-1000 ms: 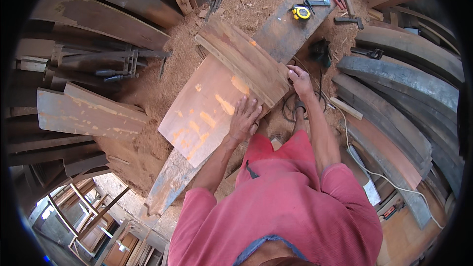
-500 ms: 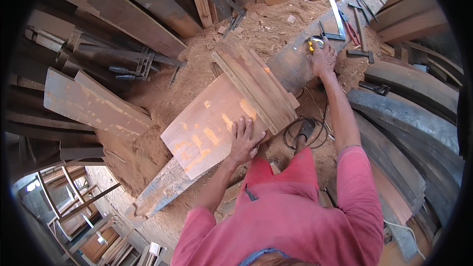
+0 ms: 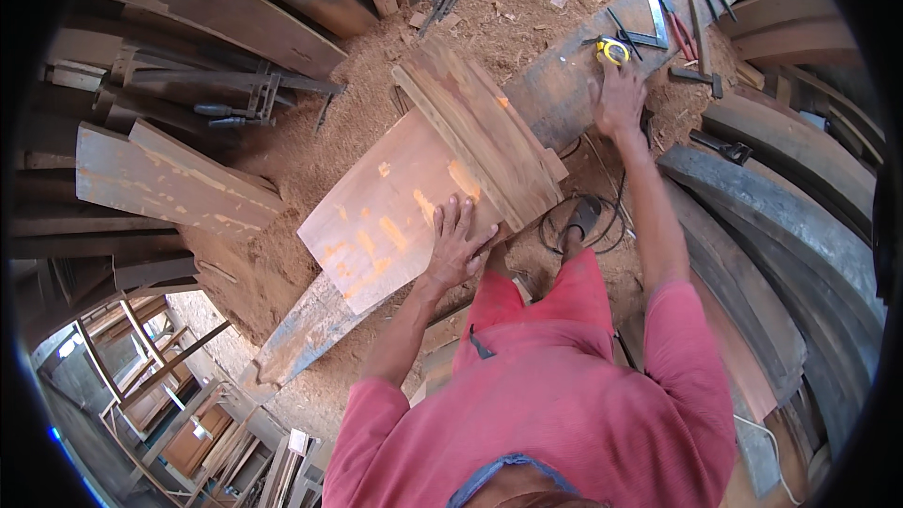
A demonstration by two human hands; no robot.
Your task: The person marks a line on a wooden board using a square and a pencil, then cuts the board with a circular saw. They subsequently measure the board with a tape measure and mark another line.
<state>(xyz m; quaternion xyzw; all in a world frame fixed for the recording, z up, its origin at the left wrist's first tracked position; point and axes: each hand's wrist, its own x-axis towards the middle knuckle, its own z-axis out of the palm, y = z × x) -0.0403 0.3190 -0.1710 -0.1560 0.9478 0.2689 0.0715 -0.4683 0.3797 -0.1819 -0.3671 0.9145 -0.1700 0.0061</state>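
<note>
Yellow tape measure (image 3: 615, 52), just one — right hand (image 3: 620, 102) at it, grip impossible to tell, left hand (image 3: 457, 252) flat, unclenched, on one orange-patched panel (image 3: 362, 212)

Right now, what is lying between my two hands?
In the head view, a brown plank and part of the grey board lie between your left hand and right hand.

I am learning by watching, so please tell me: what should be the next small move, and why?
Probably close the right hand around the yellow tape measure: its fingers lie just beside that tool, though blur hides whether they touch. The left hand rests on the orange-patched board, so it could steady that meanwhile.
</note>
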